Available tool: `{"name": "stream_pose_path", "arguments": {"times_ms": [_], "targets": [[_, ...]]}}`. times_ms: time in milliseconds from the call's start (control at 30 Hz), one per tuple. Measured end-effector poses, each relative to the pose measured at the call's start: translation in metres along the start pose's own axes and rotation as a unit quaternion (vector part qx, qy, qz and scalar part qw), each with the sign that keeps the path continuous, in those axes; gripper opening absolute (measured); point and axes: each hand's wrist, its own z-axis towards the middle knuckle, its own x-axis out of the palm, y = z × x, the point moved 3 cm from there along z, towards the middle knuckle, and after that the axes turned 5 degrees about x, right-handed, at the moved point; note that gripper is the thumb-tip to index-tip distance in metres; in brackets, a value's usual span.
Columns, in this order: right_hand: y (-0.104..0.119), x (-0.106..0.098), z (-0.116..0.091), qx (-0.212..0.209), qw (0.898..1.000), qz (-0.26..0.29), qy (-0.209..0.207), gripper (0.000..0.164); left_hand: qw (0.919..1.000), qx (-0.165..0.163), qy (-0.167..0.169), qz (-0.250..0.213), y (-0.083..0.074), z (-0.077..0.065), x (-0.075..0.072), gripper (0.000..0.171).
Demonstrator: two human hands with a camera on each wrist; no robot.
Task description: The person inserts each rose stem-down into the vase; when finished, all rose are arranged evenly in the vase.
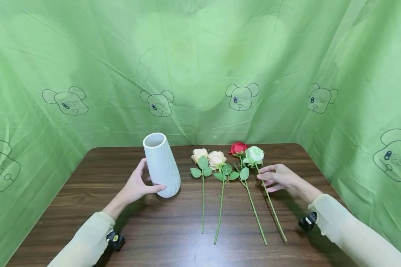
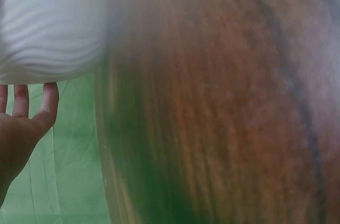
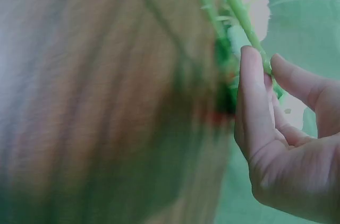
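On the left, my left hand [image 1: 142, 185] grips a white vase [image 1: 163, 167] low on its side, thumb in front and fingers round the far side. The vase has wavy ridges and its mouth faces up; in the left wrist view its ridged wall [image 2: 53, 27] shows above the fingertips. My right hand [image 1: 279, 178] pinches the stem of a pale green-white rose [image 1: 254, 154] just below the bloom. The right wrist view shows that stem [image 3: 236, 6] between thumb and fingers. Left of it lies a red rose [image 1: 238, 148] on the table.
Two cream roses, one [image 1: 199, 154] nearer the vase and another [image 1: 217, 159] beside it, lie with stems toward me on the dark wooden table [image 1: 187, 256]. A green curtain [image 1: 197, 74] with bear-head outlines closes off the back and sides.
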Motion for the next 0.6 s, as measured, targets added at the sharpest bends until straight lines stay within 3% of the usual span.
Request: {"name": "stream_pose_path", "arguments": {"times_ms": [333,600], "targets": [[0.046,-0.001,-0.020,-0.035,0.997,0.041,0.062,0.036,0.9999,-0.012,-0.002,0.011,0.002,-0.001,-0.002,0.093],[0.074,0.013,-0.032,-0.053,0.993,0.051,0.095,0.025,0.9997,-0.018,-0.001,0.015,0.003,0.000,-0.002,0.095]]}}
